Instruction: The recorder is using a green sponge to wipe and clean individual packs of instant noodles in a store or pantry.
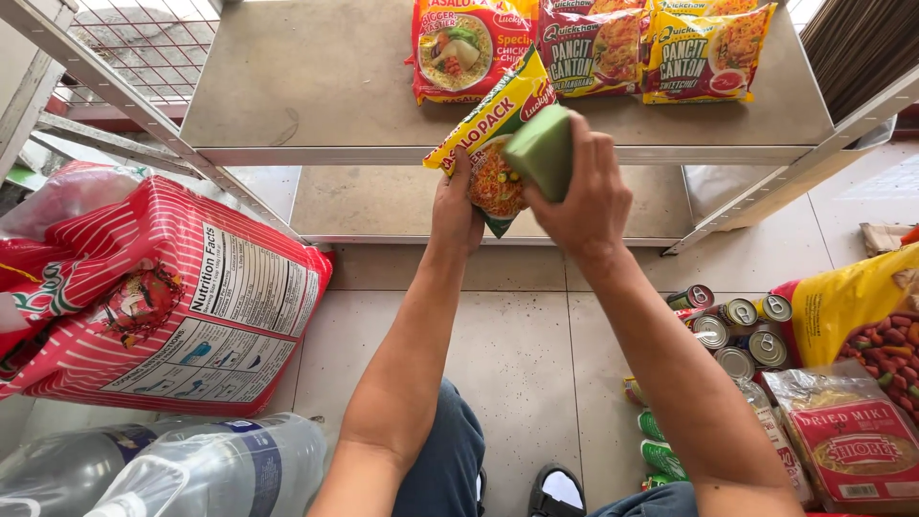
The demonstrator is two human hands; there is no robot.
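By my left knee a big red-and-white sack (pixel 182 297) leans on the shelf post, too bulky to stand alone, and clear water bottles (pixel 191 469) lie on their sides on the floor (pixel 517 364) in front of it. My left hand (pixel 456 213) pinches the lower edge of a yellow noodle pack (pixel 493 144), fingers closed on it so it stands tilted up against the front lip of the grey metal shelf (pixel 316 86). My right hand (pixel 586 196) is wrapped around a green sponge (pixel 542 150) and presses it on the face of that pack; I hold the pack steady with the one hand so the other can rub it. Further back on the shelf three more noodle packs (pixel 593 48) lie flat in a row, faces up, edges touching. To my right on the floor stand a cluster of small cans (pixel 737 330), upright and close together, with a yellow bag of beans (pixel 862 316) and a packet of dried noodles (pixel 852 440) just beside them.
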